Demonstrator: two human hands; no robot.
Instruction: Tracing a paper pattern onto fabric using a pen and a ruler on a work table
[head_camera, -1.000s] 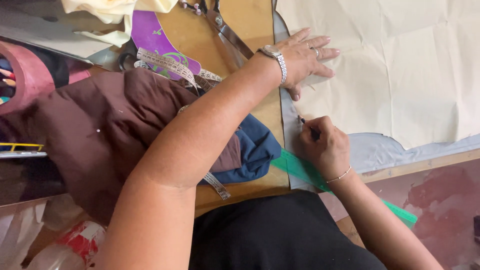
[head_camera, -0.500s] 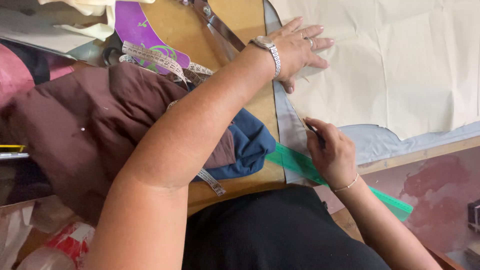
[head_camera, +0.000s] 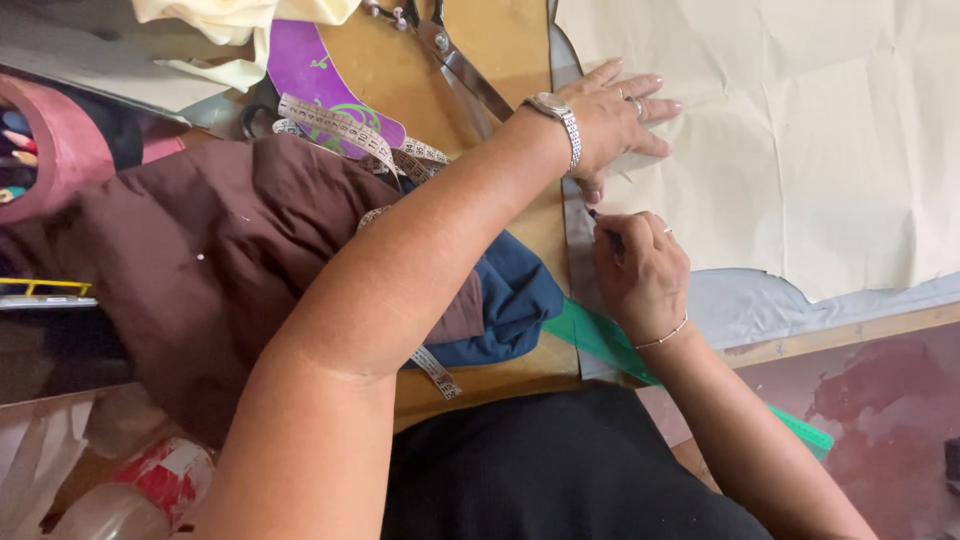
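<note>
Scanning from the left edge, you have a pink cup of coloured pencils (head_camera: 40, 150), then a heap of brown cloth (head_camera: 210, 270) with a white measuring tape (head_camera: 345, 125) trailing over it and a folded blue cloth (head_camera: 510, 300) tucked against its right side. Above these lie a purple curved template (head_camera: 320, 85) and a pair of tailor's shears (head_camera: 455, 60) on the wooden tabletop (head_camera: 500, 25). Your left hand (head_camera: 615, 120) reaches across, palm down and fingers spread flat, pinning the edge of the cream paper pattern (head_camera: 800, 140) onto the grey fabric (head_camera: 760, 305) beneath it; it grips nothing. Just below it, your right hand (head_camera: 640, 270) is curled closed around a slim dark marking pencil (head_camera: 603, 225), its tip at the pattern's left edge, close to your left thumb. A green ruler (head_camera: 600, 345) slants under that wrist. As for progress, no drawn line can be made out, so how much of the outline is traced is unclear; judging by the pencil's position, you are working the left side, and the scalloped lower edge to the right looks left to follow.
</note>
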